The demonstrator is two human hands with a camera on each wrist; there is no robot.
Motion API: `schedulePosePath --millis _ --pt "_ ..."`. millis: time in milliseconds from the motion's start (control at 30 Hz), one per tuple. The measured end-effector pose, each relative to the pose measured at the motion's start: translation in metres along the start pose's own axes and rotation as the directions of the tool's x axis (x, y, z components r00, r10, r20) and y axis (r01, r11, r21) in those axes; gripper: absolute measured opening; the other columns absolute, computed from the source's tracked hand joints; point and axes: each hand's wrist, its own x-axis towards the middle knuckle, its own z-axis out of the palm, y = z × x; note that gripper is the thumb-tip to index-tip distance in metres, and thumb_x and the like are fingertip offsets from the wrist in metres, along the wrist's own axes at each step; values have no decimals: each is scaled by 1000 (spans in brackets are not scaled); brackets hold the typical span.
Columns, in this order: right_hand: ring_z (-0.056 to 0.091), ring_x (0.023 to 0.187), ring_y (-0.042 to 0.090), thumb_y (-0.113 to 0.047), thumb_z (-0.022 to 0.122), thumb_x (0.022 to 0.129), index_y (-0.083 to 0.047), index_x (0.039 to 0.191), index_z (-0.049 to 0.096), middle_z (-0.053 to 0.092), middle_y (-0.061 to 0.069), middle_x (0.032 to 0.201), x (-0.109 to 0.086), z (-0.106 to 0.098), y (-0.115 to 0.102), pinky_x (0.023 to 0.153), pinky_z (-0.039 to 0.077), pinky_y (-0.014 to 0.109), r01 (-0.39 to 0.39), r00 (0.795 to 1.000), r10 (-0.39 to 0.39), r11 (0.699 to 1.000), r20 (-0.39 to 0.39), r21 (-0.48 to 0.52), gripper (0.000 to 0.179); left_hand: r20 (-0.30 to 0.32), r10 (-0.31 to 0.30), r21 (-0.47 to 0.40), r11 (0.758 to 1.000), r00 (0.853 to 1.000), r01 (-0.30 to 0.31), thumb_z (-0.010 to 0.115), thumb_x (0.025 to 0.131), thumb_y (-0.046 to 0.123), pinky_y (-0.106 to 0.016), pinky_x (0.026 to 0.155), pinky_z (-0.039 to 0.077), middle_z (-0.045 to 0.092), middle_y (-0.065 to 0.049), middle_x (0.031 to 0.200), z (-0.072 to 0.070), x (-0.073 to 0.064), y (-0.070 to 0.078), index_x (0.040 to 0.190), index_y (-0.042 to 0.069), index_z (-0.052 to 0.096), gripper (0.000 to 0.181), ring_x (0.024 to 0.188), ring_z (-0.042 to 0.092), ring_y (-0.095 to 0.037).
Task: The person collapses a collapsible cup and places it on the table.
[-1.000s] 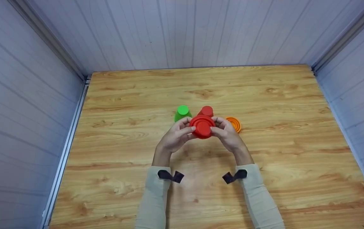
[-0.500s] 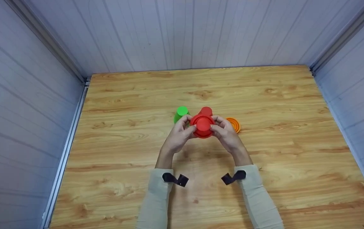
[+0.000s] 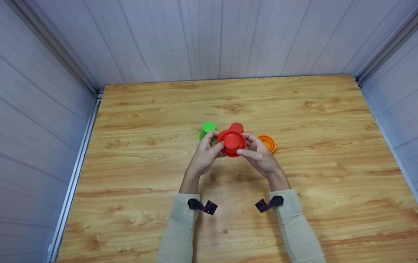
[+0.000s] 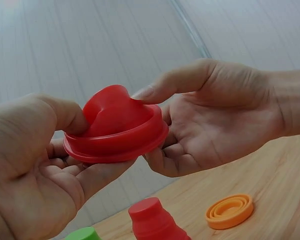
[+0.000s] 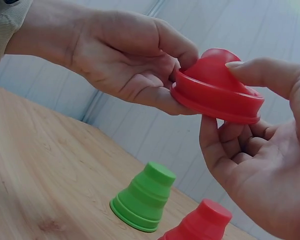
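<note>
Both hands hold a red collapsible silicone cup (image 3: 231,141) above the table, its small base facing up. The cup is partly folded; in the left wrist view its raised middle is dented and tilted inside the wide rim. My left hand (image 3: 202,159) pinches the left side, thumb pressed in by the raised middle and fingers under the rim. On the right side, my right hand (image 3: 262,157) has its thumb on the cup and its fingers beneath. Behind them a green collapsible cup (image 5: 142,200) and another red collapsible cup (image 4: 157,222) stand extended, base up.
An orange collapsible cup (image 3: 267,144) lies folded flat in rings, to the right of the standing red cup. The wooden tabletop (image 3: 139,160) is bounded by a pale panel wall (image 3: 209,40) at the back and walls on both sides.
The held cup has shifted slightly left and its raised middle has changed tilt. My right thumb has slid lower on the cup. The cups on the table stay put.
</note>
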Motion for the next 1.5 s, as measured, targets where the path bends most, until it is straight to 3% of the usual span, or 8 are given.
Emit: schedulePosePath --millis 267,533,767,1033,1267,1500 --pt "60 101 16 13 55 84 1 120 45 63 8 110 5 2 5 86 53 26 5 991 -10 999 -134 -39 39 -12 -29 29 999 999 30 46 94 -1 -29 75 57 48 -16 118 2 1 0 115 -4 43 21 93 65 -18" --pt "60 99 15 12 54 84 2 121 45 63 8 109 5 3 4 84 53 24 12 987 -20 998 -157 -54 39 117 -70 -138 987 991 86 54 86 -6 -28 85 54 45 -13 124 -4 -3 0 121 -3 38 38 106 57 -18" --pt "60 99 16 12 54 84 3 122 44 61 10 111 5 1 5 84 53 24 11 988 -17 999 -152 -39 40 163 -67 -152 984 984 92 59 83 -11 -28 90 53 47 -12 126 -8 -3 -3 123 -1 38 46 111 56 -18" --pt "60 98 16 12 55 85 2 122 45 61 9 112 5 2 4 84 53 24 14 988 -19 999 -151 -40 40 153 -63 -124 989 986 83 59 84 -13 -29 89 53 47 -14 126 -9 -3 -3 122 -1 37 46 110 58 -19" --pt "58 101 17 13 58 84 1 124 44 58 8 114 4 4 4 84 53 24 7 984 -19 998 -177 -68 44 92 -43 -64 997 995 49 58 83 -14 -27 83 55 45 -15 123 -6 -1 -2 120 -3 35 44 103 61 -17" --pt "57 106 18 12 58 85 3 127 42 56 10 119 3 6 3 87 52 24 13 985 -27 996 -169 -83 46 61 -55 -58 997 997 59 58 84 -13 -26 82 55 46 -15 122 -5 -1 0 120 -3 35 43 103 60 -17"
